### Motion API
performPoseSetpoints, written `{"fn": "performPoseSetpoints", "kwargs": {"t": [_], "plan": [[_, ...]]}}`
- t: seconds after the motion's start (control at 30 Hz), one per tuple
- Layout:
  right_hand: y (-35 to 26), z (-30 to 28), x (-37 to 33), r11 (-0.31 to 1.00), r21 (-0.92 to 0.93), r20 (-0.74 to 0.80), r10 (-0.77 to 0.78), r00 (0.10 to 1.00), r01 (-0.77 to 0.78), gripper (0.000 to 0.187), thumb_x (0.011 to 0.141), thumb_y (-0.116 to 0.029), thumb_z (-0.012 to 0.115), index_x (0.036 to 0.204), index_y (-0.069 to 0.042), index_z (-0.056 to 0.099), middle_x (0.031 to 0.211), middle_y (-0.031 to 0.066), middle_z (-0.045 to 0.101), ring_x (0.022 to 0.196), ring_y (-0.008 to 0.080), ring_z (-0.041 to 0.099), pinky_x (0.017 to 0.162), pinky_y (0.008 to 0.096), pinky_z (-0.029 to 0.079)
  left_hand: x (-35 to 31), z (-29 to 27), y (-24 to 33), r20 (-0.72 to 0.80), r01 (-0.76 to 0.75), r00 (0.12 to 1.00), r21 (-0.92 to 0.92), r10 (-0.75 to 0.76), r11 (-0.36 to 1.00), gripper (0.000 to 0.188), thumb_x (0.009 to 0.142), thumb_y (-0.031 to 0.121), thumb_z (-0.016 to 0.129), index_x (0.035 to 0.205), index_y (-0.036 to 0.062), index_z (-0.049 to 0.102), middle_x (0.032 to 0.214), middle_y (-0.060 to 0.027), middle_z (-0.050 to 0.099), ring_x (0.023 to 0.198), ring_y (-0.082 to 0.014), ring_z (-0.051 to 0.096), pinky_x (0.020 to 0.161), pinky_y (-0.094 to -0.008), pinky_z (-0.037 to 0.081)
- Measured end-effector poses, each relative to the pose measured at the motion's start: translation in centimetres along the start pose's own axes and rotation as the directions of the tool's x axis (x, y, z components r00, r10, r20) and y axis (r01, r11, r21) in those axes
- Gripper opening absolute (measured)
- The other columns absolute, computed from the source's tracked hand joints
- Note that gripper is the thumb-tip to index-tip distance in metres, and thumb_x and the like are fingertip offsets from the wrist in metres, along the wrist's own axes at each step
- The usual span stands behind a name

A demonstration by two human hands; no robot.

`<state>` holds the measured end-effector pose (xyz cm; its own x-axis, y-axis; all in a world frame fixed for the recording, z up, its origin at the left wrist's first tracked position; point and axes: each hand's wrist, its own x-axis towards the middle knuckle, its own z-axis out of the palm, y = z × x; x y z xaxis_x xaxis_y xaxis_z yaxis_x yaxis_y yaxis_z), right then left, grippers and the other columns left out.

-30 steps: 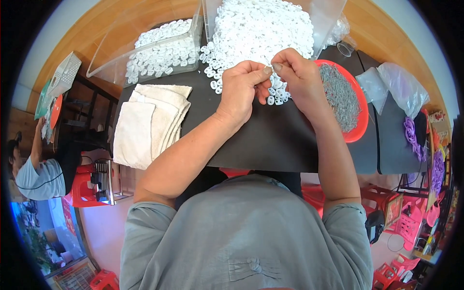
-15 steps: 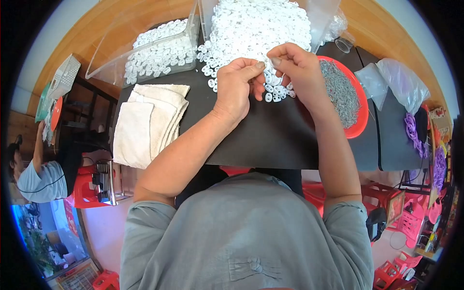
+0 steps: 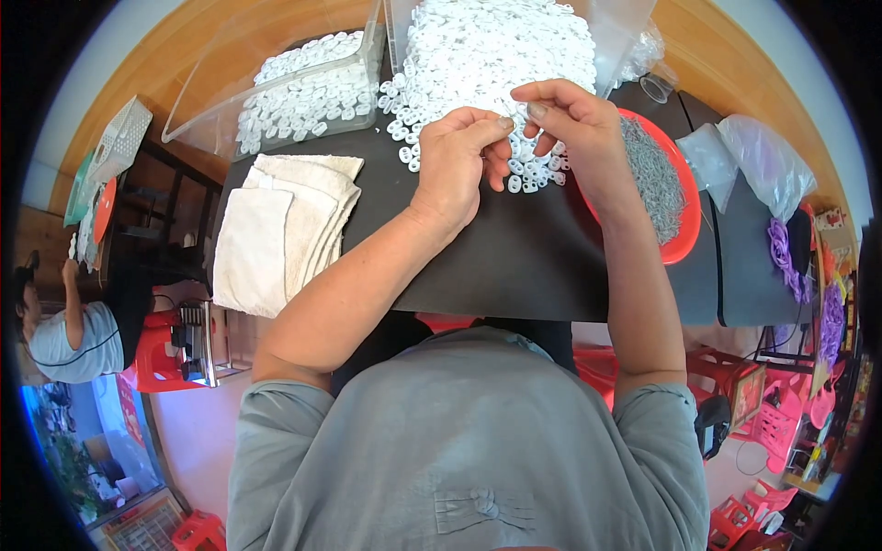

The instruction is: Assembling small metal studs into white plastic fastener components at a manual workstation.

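Observation:
Over the near edge of a heap of small white plastic pieces with two holes, my two hands are raised close together. My left hand is closed, thumb pressed toward the fingers; whatever is in the pinch is too small to make out. Just to its right, my right hand has its thumb and forefinger parted, the other fingers curled, and no object shows between them. Loose white pieces lie on the dark table below the hands. Beside my right forearm sits a red basin full of small grey metal-looking parts.
A clear box of white pieces stands back left, near folded cream cloths. Clear plastic bags and a purple cord bundle are at right. Another person sits far left by a second table.
My right hand has drawn slightly right, away from the left, and its thumb and forefinger have parted. The left hand has barely shifted. At far left, the other person's hand has moved.

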<state>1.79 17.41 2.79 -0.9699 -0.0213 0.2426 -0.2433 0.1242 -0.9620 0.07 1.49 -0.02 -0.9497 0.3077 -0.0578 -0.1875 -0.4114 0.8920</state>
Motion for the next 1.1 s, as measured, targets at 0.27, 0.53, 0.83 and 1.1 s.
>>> {"fn": "performPoseSetpoints", "kwargs": {"t": [0.27, 0.53, 0.83, 1.1], "plan": [[0.6, 0.5, 0.0, 1.000, 0.028, 0.022, -0.014, 1.000, 0.013, 0.019, 0.090, -0.009, 0.059, 0.105, -0.001, 0.069, 0.080, 0.0024, 0.063, 0.067, 0.0079, 0.055, 0.060, 0.0207, 0.044, -0.1, 0.1, -0.1, 0.005, -0.008, 1.000, -0.001, 0.008, 1.000, 0.014, 0.087, 0.011, 0.064, 0.087, -0.0021, 0.061, 0.068, -0.0077, 0.059, 0.052, -0.0146, 0.054, 0.044, -0.0264, 0.042], [0.2, 0.2, 0.3, 0.970, 0.175, 0.017, 0.165, 0.986, -0.166, 0.018, 0.089, -0.011, 0.061, 0.101, 0.003, 0.064, 0.079, 0.0047, 0.064, 0.067, 0.0103, 0.059, 0.058, 0.0220, 0.046, -0.1, 0.0, 0.0, 0.042, -0.054, 0.998, -0.027, 0.055, 0.998, 0.016, 0.089, 0.013, 0.064, 0.088, -0.0024, 0.061, 0.069, -0.0079, 0.060, 0.054, -0.0147, 0.055, 0.046, -0.0263, 0.042], [-0.9, -2.3, 0.2, 0.960, 0.118, 0.173, 0.230, 0.958, -0.252, 0.015, 0.090, -0.014, 0.060, 0.091, 0.001, 0.062, 0.072, 0.0043, 0.062, 0.059, 0.0104, 0.059, 0.051, 0.0212, 0.045, -0.3, 0.5, -0.1, 0.131, -0.195, 0.972, -0.006, 0.194, 0.981, 0.021, 0.080, 0.001, 0.074, 0.096, -0.0031, 0.061, 0.073, -0.0066, 0.063, 0.057, -0.0099, 0.056, 0.047, -0.0219, 0.046], [-1.1, -2.1, -0.2, 0.950, 0.108, 0.250, 0.260, 0.933, -0.294, 0.019, 0.091, -0.020, 0.060, 0.085, -0.002, 0.061, 0.069, 0.0030, 0.062, 0.057, 0.0097, 0.058, 0.048, 0.0200, 0.043, -0.5, 0.5, 0.1, 0.255, -0.331, 0.922, 0.129, 0.291, 0.935, 0.028, 0.079, -0.003, 0.073, 0.105, -0.0023, 0.063, 0.076, -0.0064, 0.064, 0.062, -0.0093, 0.060, 0.049, -0.0206, 0.048]]}}
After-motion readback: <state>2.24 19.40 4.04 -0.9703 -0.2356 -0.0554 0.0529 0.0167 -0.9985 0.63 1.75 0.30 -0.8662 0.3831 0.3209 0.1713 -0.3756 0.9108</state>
